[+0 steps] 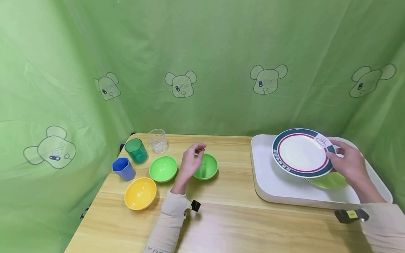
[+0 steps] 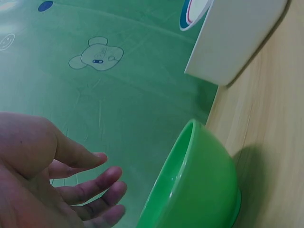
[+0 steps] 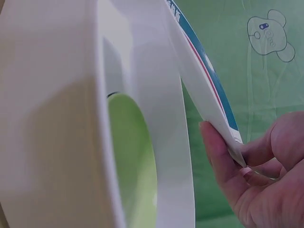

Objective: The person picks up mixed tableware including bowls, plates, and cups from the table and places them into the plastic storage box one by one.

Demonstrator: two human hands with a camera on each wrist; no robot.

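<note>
My right hand [image 1: 348, 161] pinches the right rim of a white plate [image 1: 302, 153] with a blue band and a red ring, thumb on top and fingers beneath. The plate is tilted and raised over a white tray [image 1: 262, 179]. Below it a light green plate [image 1: 332, 181] lies in the tray, partly covered from the head camera. My left hand [image 1: 191, 160] hovers beside a green bowl [image 1: 209, 168], fingers loosely bent with nothing between them. In the left wrist view a gap shows between those fingers and the green bowl [image 2: 204, 185].
Left of my left hand stand a light green bowl [image 1: 163, 169] and a yellow bowl [image 1: 140, 194]. Behind them are a blue cup [image 1: 124, 169], a green cup [image 1: 136, 151] and a clear glass [image 1: 158, 141]. A green curtain [image 1: 221, 42] hangs behind the wooden table [image 1: 227, 225].
</note>
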